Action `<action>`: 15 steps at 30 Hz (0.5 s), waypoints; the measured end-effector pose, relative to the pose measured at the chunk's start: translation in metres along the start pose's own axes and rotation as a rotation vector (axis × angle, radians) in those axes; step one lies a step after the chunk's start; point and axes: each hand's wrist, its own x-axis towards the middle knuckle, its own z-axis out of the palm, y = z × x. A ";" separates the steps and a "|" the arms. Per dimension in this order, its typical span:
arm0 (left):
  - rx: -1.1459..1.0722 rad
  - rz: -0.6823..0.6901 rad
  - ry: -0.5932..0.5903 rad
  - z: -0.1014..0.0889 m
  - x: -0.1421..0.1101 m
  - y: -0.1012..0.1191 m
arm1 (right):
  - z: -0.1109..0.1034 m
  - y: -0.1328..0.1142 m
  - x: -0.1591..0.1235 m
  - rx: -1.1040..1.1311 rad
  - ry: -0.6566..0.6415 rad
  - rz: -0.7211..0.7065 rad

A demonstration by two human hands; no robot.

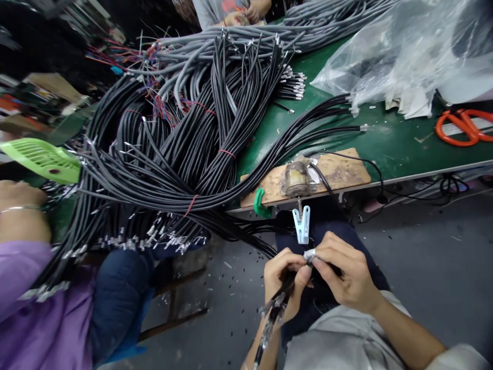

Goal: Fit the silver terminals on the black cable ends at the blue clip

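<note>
My left hand [287, 277] is closed around a bunch of black cables [284, 289] whose lower ends, with clear and silvery tips, hang past the wrist. Thumb and forefinger of my right hand [348, 275] pinch a small silvery-white piece [309, 254] where both hands meet; its exact kind I cannot make out. Just above my fingertips, a light-blue clothes peg [302, 224] sits on the shaft of a small motor [296, 179]. The motor is fixed to a wooden board [348, 167] at the table's edge.
Bundles of black cables [200, 139] and grey cables [246, 38] lie on the green table [323, 67]. A green clamp [261, 204] grips the board. Orange-handled scissors [458, 128] and a plastic bag [385, 51] are at right. A purple-sleeved person [57, 318] sits left; another person's hands [246, 15] are opposite.
</note>
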 end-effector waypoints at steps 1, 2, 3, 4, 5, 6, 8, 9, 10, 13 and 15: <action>0.013 0.000 0.008 0.002 0.000 0.001 | 0.004 0.001 -0.001 0.044 0.057 0.029; 0.023 -0.004 0.008 0.003 0.000 0.003 | 0.008 0.004 -0.002 0.112 0.107 0.084; 0.031 -0.008 0.004 0.004 0.001 0.003 | 0.012 0.007 -0.003 0.206 0.140 0.159; 0.040 -0.016 -0.004 0.004 0.001 0.004 | 0.016 0.011 -0.003 0.321 0.148 0.250; 0.050 -0.026 -0.016 0.003 0.001 0.004 | 0.019 0.015 -0.004 0.444 0.137 0.351; 0.060 -0.036 -0.028 0.003 0.001 0.004 | 0.022 0.019 -0.004 0.558 0.115 0.455; 0.072 -0.052 -0.047 0.000 0.001 0.004 | 0.024 0.024 -0.005 0.730 0.100 0.620; 0.079 -0.058 -0.057 -0.002 0.001 0.005 | 0.024 0.025 -0.005 0.780 0.105 0.666; 0.087 -0.066 -0.065 -0.003 0.001 0.005 | 0.022 0.025 -0.005 0.799 0.109 0.687; 0.123 -0.094 -0.080 -0.004 0.001 0.007 | 0.017 0.018 -0.005 0.691 0.088 0.615; 0.150 -0.098 -0.087 -0.002 0.001 0.008 | 0.015 0.012 -0.004 0.524 0.106 0.546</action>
